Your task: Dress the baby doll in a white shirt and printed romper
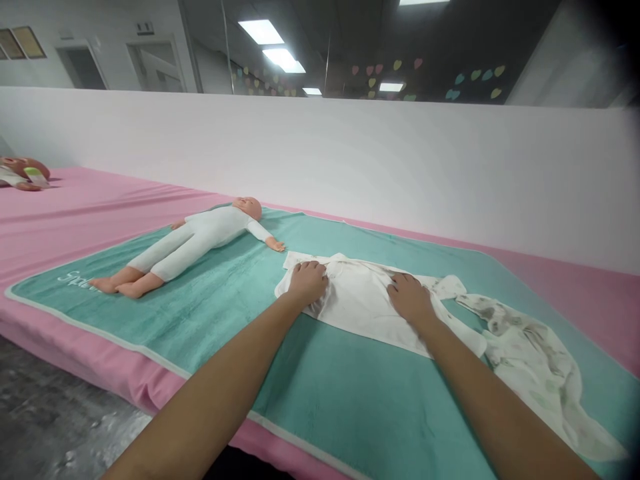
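Note:
A white baby garment lies spread on a teal towel, with folds along its upper edge. My left hand rests on its left part, palm down, with the fingers laid over the fabric. On the right part lies my right hand, also palm down, its fingers reaching to the folded upper edge. The cloth directly beneath both hands is hidden. Left of the garment, a baby doll in a white bodysuit lies on its back, one arm stretched toward the cloth.
The teal towel covers part of a pink padded surface. A crumpled printed cloth lies at right. Another doll and a green-capped bottle are at far left. A white low wall runs behind.

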### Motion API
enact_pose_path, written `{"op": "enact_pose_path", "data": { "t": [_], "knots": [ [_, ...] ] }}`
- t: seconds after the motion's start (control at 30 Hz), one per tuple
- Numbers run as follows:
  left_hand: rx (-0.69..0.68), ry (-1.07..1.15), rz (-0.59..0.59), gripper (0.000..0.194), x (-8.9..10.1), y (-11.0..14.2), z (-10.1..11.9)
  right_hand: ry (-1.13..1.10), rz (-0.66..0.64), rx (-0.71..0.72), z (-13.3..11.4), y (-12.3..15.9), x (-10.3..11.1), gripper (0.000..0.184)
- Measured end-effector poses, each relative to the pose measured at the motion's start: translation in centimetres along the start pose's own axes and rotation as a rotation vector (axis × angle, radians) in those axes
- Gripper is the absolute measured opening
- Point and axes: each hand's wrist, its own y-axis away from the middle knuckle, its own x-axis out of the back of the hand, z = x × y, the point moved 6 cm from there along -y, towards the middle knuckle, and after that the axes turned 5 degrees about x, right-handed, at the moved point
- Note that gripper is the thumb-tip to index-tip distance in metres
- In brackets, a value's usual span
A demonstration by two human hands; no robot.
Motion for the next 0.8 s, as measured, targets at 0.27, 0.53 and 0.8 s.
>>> {"op": "enact_pose_path", "data": {
  "t": [0.27, 0.53, 0.8],
  "knots": [
    [-0.008, -0.013, 0.014, 0.027, -0.03, 0.01, 0.03, -0.008, -0.005, 0.011, -0.14, 0.08, 0.13, 0.033],
    [-0.012, -0.01, 0.019, 0.027, -0.09, -0.04, -0.03, -0.013, -0.007, 0.017, -0.16, 0.01, 0.1, 0.034],
    [-0.014, -0.01, 0.023, 0.028, -0.24, -0.13, -0.03, -0.01, 0.002, 0.018, -0.14, 0.03, 0.09, 0.033]
  ]
}}
